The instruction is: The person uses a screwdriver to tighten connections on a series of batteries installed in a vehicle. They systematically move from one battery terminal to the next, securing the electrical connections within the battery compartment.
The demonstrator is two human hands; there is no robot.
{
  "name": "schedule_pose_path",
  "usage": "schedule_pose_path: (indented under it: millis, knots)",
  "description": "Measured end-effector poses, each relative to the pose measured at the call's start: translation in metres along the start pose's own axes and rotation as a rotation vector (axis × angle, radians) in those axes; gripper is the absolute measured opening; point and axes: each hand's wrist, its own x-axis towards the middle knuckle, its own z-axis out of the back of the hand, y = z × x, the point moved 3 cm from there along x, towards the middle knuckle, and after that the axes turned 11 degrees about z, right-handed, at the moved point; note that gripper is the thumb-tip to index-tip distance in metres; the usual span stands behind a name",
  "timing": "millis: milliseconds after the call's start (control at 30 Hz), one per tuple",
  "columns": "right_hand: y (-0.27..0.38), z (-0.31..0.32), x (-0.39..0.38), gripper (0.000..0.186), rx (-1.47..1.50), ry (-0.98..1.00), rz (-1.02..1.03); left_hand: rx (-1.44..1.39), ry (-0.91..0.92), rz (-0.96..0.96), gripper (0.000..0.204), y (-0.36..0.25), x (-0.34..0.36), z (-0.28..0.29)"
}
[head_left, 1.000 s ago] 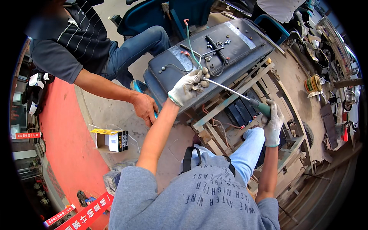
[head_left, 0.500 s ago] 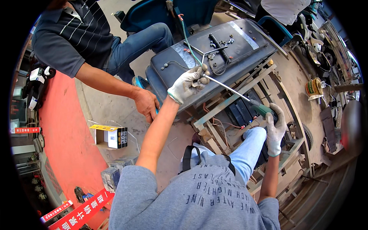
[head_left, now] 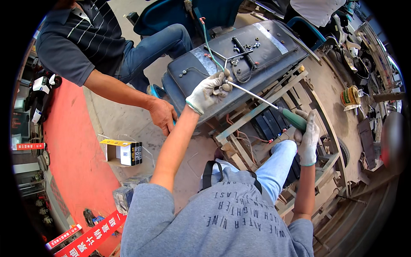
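A long screwdriver [head_left: 294,120] with a green handle and a bright shaft spans the gap between my two gloved hands. My right hand [head_left: 309,139] grips its handle at the right, fingers and thumb around the end. My left hand [head_left: 207,92] is closed near the shaft's tip, with a green wire [head_left: 208,44] running down to its fingertips. What exactly is pinched there is hidden by the glove. Under and beyond that hand lies a dark, box-shaped seat [head_left: 188,72]. On it are a Y-shaped socket wrench [head_left: 226,57], a black bar [head_left: 242,52] and several loose nuts.
A co-worker's bare hand [head_left: 163,115] hangs close to my left forearm. Below the seat runs a metal frame [head_left: 261,114] with a dark battery [head_left: 269,123] and loose wires. An open yellow-and-black carton [head_left: 124,153] stands on the floor at left; a tape roll [head_left: 350,97] lies at right.
My right hand has shifted slightly up and turned around the screwdriver handle, so more of the green handle shows. My left hand and the co-worker's hand stay almost in place.
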Motion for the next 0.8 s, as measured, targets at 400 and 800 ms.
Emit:
schedule_pose_path:
  millis: [400, 800]
  knots:
    - [-0.053, -0.042, 0.039, 0.046, 0.144, -0.14, 0.129, 0.196, -0.195, -0.056, 0.014, -0.035, 0.006, 0.039]
    - [-0.061, -0.049, 0.049, 0.033, 0.177, -0.049, 0.371, 0.138, -0.135, -0.047, 0.016, -0.048, 0.011, 0.054]
